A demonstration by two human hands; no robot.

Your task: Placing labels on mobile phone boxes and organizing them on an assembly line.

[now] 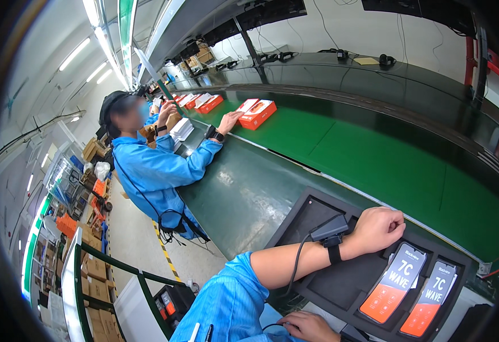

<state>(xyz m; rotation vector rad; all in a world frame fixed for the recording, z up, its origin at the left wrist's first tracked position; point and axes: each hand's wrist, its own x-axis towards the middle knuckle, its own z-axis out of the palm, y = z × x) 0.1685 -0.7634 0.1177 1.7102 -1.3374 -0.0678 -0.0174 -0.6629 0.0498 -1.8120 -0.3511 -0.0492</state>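
Note:
My left forearm, in a rolled blue sleeve (226,296), reaches across a black foam tray (329,285). A small black device (329,229) with a cable is strapped to that wrist. My left hand (377,229) is closed, its fingers curled under near the tray's far edge; whatever they may hold is hidden. Below it, two smartphones with orange-and-grey printed films lie in tray slots: a left phone (391,285) and a right phone (432,299). My right hand (311,326) is low at the bottom edge, partly cut off. Its fingers point left, loosely bent and slightly apart.
A green conveyor belt (363,157) runs beyond the tray, carrying orange-and-white boxes (257,114). At the left, a co-worker in a blue smock (152,165) touches one box. White stacked pieces (181,130) lie beside them. A railing (118,262) and cartons (94,268) stand lower left.

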